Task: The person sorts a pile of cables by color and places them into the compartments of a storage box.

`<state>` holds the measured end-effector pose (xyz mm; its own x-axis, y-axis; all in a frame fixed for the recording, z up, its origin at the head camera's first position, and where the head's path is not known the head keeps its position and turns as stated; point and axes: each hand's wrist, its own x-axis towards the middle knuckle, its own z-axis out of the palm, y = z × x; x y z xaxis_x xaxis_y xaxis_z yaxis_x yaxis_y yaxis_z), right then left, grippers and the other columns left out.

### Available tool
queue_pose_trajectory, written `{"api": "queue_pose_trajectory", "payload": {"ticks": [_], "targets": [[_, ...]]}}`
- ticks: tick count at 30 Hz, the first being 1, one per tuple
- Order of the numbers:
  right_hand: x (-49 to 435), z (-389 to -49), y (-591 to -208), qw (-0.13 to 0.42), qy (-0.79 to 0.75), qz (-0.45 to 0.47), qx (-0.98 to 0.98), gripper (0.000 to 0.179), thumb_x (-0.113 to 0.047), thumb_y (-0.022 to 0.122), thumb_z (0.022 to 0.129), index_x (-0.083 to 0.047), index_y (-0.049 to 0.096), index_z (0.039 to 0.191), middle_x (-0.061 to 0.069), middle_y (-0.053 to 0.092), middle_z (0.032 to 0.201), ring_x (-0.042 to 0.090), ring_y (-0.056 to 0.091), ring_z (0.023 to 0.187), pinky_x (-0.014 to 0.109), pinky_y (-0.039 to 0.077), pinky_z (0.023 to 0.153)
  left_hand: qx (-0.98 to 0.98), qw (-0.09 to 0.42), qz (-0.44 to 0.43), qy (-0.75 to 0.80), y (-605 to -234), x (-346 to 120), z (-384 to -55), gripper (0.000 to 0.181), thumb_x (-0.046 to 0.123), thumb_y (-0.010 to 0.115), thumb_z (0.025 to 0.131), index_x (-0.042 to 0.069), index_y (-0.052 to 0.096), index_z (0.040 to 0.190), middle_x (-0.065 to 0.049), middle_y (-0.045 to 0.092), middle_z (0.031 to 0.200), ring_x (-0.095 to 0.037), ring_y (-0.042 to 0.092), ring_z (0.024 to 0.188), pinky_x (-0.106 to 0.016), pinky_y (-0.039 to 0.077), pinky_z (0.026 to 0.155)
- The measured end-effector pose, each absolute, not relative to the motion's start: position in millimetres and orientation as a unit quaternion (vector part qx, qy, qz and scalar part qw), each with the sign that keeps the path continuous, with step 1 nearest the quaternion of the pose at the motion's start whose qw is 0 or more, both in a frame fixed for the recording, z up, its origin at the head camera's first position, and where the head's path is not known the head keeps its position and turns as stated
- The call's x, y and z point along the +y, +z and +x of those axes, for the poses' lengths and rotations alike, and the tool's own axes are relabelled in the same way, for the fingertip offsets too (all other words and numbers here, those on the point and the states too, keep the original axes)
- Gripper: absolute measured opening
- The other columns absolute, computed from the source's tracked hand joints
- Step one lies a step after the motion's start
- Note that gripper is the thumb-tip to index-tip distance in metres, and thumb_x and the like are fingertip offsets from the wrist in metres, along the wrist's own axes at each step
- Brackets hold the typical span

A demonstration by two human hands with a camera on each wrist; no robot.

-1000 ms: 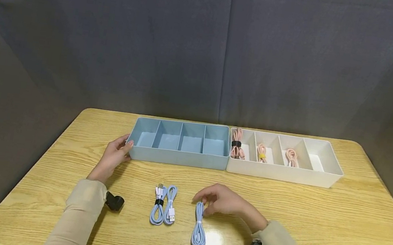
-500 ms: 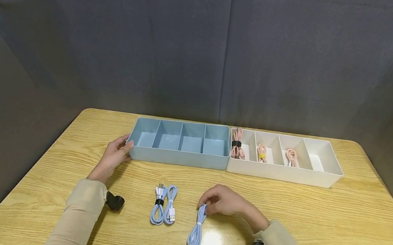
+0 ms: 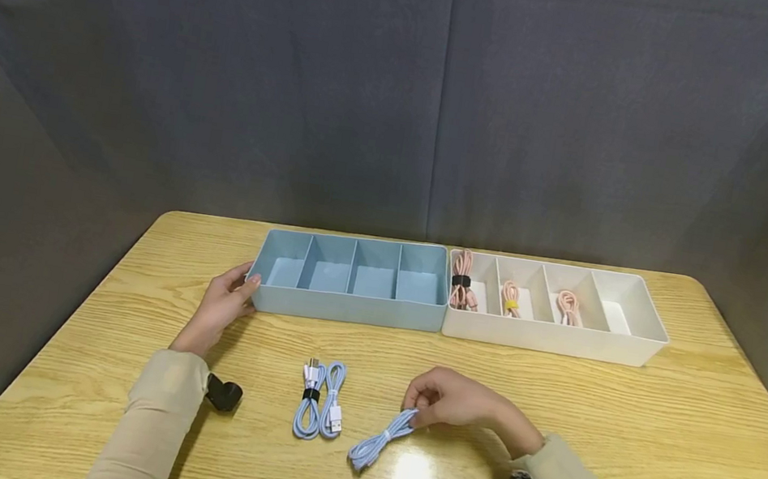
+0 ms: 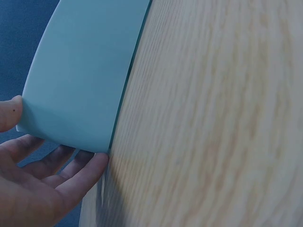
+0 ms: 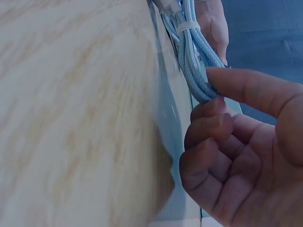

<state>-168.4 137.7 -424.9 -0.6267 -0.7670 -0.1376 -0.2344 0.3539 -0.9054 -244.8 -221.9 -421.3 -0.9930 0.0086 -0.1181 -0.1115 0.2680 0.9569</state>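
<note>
My left hand (image 3: 222, 300) holds the left end of a blue divided storage box (image 3: 348, 308), thumb at the rim and fingers along the end wall. In the left wrist view, the fingertips (image 4: 100, 161) touch the box's lower edge. My right hand (image 3: 457, 401) pinches one end of a coiled light-blue cable (image 3: 381, 440) between thumb and forefinger. A small clear tie (image 5: 188, 26) wraps the coil's middle. The other fingers curl below it. Left of it lie two more blue coiled cables, one with a black strap (image 3: 311, 395), one with a white USB plug (image 3: 335, 418).
A white divided box (image 3: 554, 339) stands end to end with the blue one. Pink coiled cables (image 3: 569, 307) lie in three of its compartments. The wooden table (image 3: 691, 463) ends at a dark curtain (image 3: 303, 81) behind.
My right hand has taken hold of the third blue cable's end and drawn it slightly right, swinging the coil from upright to slanted. My left hand stays on the box.
</note>
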Motion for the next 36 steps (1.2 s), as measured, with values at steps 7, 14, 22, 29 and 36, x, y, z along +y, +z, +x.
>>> {"api": "queue_pose_trajectory", "payload": {"ticks": [7,14,22,29,36], "targets": [[146,-167,-423,0.295,-0.478,-0.302,0.770,0.009,0.000,0.066,0.075,0.007,0.064,0.081,-0.003,0.053,0.057,0.004,0.042,0.048,0.015,0.035,0.044,0.792,0.050,-0.036,0.607,-422,-222,-246,0.053,0.023,0.039,0.099,0.004,0.020,0.145,-0.023,0.026,0.142,-0.038,0.033,0.126,-0.046,0.038,0.097],[154,-168,-425,0.312,-0.522,-0.273,0.746,0.011,0.000,0.066,0.076,0.010,0.062,0.079,0.001,0.057,0.057,0.006,0.049,0.045,0.016,0.041,0.043,0.790,0.049,-0.037,0.610,-420,-222,-246,0.053,0.022,0.039,0.099,0.003,0.021,0.144,-0.024,0.026,0.142,-0.038,0.033,0.126,-0.046,0.037,0.097],[155,-169,-426,0.305,-0.550,-0.243,0.738,0.012,0.002,0.064,0.078,0.012,0.060,0.083,0.004,0.060,0.057,0.008,0.053,0.047,0.018,0.045,0.046,0.789,0.050,-0.037,0.611,-420,-222,-245,0.053,0.022,0.039,0.099,0.004,0.020,0.145,-0.024,0.026,0.142,-0.038,0.033,0.126,-0.046,0.037,0.097],[155,-169,-424,0.273,-0.572,-0.194,0.749,0.013,0.000,0.065,0.079,0.010,0.060,0.085,0.005,0.058,0.059,0.010,0.055,0.049,0.021,0.048,0.048,0.789,0.051,-0.043,0.611,-421,-222,-246,0.053,0.023,0.039,0.099,0.005,0.021,0.145,-0.023,0.026,0.142,-0.037,0.033,0.126,-0.045,0.037,0.098],[158,-170,-424,0.256,-0.598,-0.159,0.743,0.011,-0.001,0.063,0.079,0.007,0.057,0.084,0.002,0.057,0.060,0.011,0.055,0.051,0.021,0.047,0.049,0.788,0.049,-0.038,0.613,-422,-222,-246,0.053,0.022,0.040,0.099,0.004,0.021,0.145,-0.023,0.026,0.143,-0.038,0.033,0.126,-0.046,0.037,0.097]]}}
